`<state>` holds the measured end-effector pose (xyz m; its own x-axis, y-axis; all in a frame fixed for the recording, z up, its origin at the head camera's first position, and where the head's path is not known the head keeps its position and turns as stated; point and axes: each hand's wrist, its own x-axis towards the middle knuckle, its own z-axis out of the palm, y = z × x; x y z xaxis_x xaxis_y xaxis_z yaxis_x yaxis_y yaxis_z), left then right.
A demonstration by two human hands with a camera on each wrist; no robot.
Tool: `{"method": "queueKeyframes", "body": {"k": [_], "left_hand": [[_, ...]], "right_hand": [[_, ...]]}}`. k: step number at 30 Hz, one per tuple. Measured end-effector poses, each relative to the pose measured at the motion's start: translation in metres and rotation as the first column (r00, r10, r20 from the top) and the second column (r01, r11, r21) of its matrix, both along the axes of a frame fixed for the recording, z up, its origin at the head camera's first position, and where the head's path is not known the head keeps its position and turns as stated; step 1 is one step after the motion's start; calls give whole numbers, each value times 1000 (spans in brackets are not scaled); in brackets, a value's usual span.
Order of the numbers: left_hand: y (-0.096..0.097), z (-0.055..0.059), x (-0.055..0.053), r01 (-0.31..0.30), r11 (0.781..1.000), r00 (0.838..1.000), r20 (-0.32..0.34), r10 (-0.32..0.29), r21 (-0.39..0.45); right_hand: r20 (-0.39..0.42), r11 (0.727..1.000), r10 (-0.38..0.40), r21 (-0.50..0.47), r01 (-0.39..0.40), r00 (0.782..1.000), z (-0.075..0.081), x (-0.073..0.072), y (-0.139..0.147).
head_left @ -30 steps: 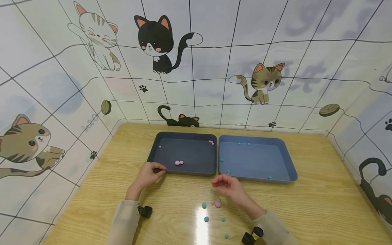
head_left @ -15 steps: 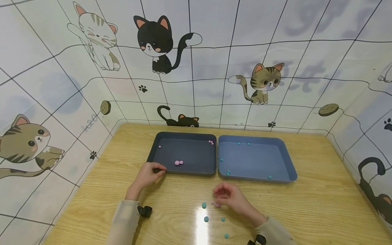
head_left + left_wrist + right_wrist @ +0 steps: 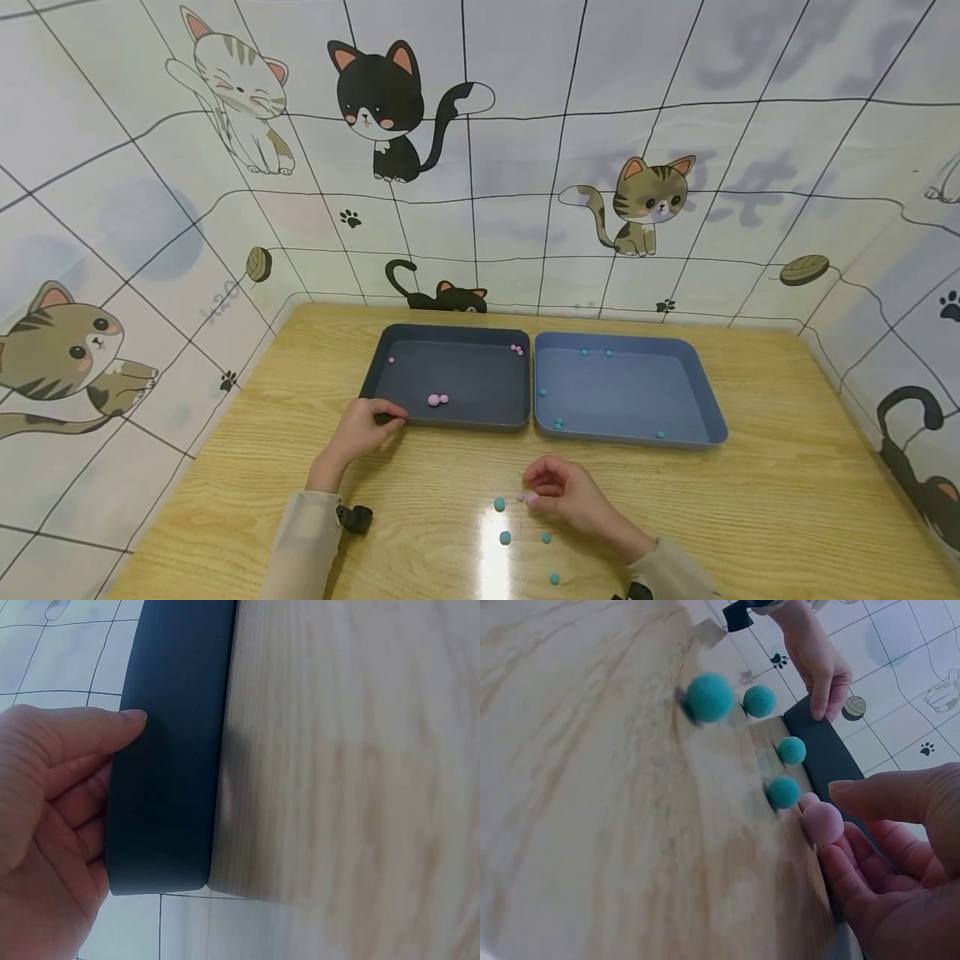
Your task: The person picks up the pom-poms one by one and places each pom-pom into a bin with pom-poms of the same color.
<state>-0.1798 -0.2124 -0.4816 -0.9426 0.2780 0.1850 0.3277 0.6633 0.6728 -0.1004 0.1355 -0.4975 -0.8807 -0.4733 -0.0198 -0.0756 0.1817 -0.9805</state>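
Observation:
My left hand (image 3: 367, 429) grips the near left corner of the dark grey tray (image 3: 465, 421); in the left wrist view the thumb lies on the tray's outer wall (image 3: 176, 787), with the fingers on its inner side. On the table, my right hand (image 3: 573, 496) has its thumb and fingertips around a pink ball (image 3: 823, 823), the fingertips right at its surface. Just left of it lies a smaller pink ball (image 3: 520, 497). Several teal balls lie close by, among them a larger teal ball (image 3: 499, 504) and a teal ball (image 3: 546, 538) nearer the front.
Several pink balls, including a larger pink ball (image 3: 433, 400), lie in the dark tray. Right beside it stands a blue tray (image 3: 630, 392) with several small teal balls. The wooden table (image 3: 780, 500) backs onto walls covered with cat drawings (image 3: 382, 108).
My right hand has come down from near the trays' front edge to the pink ball, its thumb and fingers now around it. My left hand has stayed on the dark tray's corner.

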Motion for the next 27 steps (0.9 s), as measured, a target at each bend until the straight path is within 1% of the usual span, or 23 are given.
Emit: {"method": "queueKeyframes", "body": {"k": [3, 8, 14, 20, 27], "left_hand": [[0, -1, 0, 2, 1000, 1000, -7, -2, -2], [0, 0, 0, 1, 1000, 1000, -17, -1, -6], [1, 0, 0, -5, 1000, 1000, -23, 5, -10], [1, 1, 1, -1, 1000, 1000, -28, 1, -6], [1, 1, 0, 2, 1000, 1000, -27, -2, -6]], "right_hand": [[-23, 1000, 3, 17, -3, 1000, -1, 0, -1], [-29, 999, -5, 35, 6, 1000, 0, 0, -3], [-56, 999, 5, 34, -3, 998, 1, 1, -4], [-62, 999, 0, 36, 2, 998, -1, -1, -3], [-138, 1000, -8, -4, 7, 990, 5, -7, -2]]}}
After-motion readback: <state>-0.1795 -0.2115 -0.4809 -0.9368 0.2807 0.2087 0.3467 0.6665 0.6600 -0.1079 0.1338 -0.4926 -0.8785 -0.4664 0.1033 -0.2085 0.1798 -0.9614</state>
